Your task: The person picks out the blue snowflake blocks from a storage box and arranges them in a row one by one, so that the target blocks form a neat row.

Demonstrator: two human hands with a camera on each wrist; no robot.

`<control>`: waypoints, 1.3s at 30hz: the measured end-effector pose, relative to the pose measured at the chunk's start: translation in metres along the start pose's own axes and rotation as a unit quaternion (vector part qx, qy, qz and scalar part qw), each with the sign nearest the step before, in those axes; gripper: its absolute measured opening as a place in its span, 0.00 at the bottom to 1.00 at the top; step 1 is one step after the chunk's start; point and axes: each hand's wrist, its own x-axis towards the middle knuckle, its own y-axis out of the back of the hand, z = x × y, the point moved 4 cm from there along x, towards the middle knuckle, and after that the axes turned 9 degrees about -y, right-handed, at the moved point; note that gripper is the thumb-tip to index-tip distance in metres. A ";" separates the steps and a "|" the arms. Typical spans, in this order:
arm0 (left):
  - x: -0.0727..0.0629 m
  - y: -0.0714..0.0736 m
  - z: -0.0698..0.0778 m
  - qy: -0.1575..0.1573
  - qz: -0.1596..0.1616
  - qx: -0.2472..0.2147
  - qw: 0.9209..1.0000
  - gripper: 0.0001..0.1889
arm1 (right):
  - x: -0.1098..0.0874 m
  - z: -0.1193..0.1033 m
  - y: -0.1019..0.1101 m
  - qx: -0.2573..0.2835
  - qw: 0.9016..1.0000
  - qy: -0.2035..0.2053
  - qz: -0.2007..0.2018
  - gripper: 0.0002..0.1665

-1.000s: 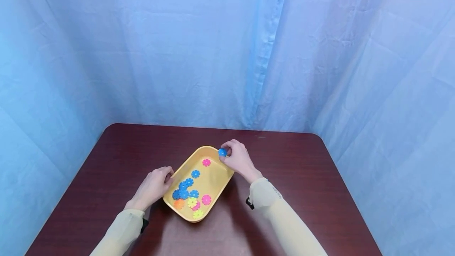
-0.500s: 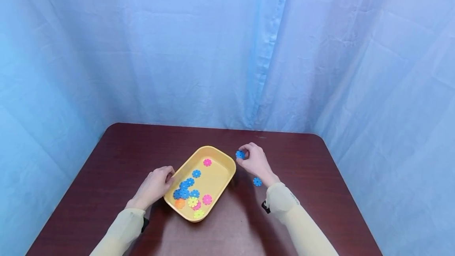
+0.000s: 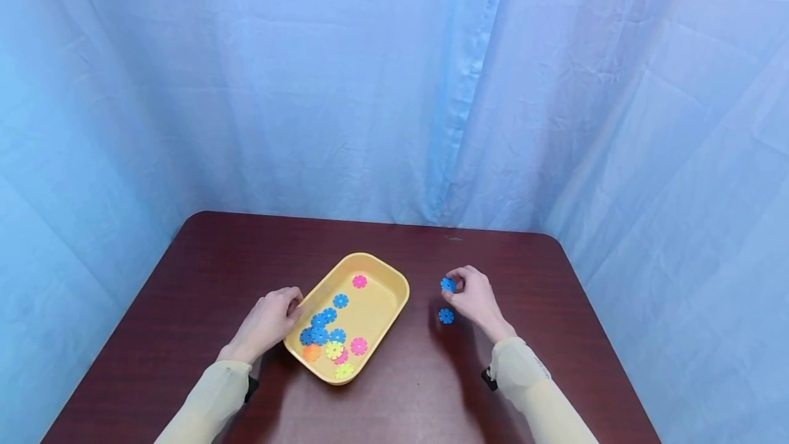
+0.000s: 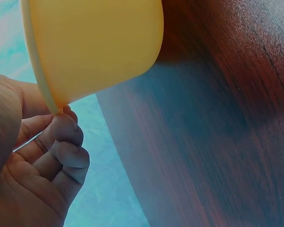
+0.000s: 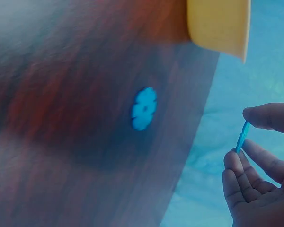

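My right hand (image 3: 476, 297) pinches a blue notched disc (image 3: 448, 284) between thumb and fingers, above the table to the right of the tray. In the right wrist view that held disc (image 5: 243, 137) appears edge-on. A second blue notched disc (image 5: 144, 109) lies flat on the table just below the hand. My left hand (image 3: 266, 324) grips the left rim of a yellow plastic tray (image 3: 394, 276); the left wrist view has thumb and fingertips at the rim (image 4: 43, 90). Several blue discs (image 3: 319, 336) overlap inside the tray, with pink discs (image 3: 359, 346), yellow discs (image 3: 344, 371) and an orange disc (image 3: 311, 353).
The dark reddish-brown table (image 3: 542, 362) has rounded far corners. Light blue curtains (image 3: 345, 88) hang behind it and along both sides. A lone pink disc (image 3: 359, 281) and a single blue disc (image 3: 340, 301) lie toward the tray's far end.
My right hand has carried the pinched blue disc from over the tray's right rim rightward and toward me. The blue disc on the table came into view. My left hand stays on the rim.
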 end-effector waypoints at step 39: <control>0.001 -0.001 -0.002 0.002 -0.002 -0.005 1.000 0.08 | -0.019 0.066 -0.019 -0.023 0.999 -0.043 -0.006 0.15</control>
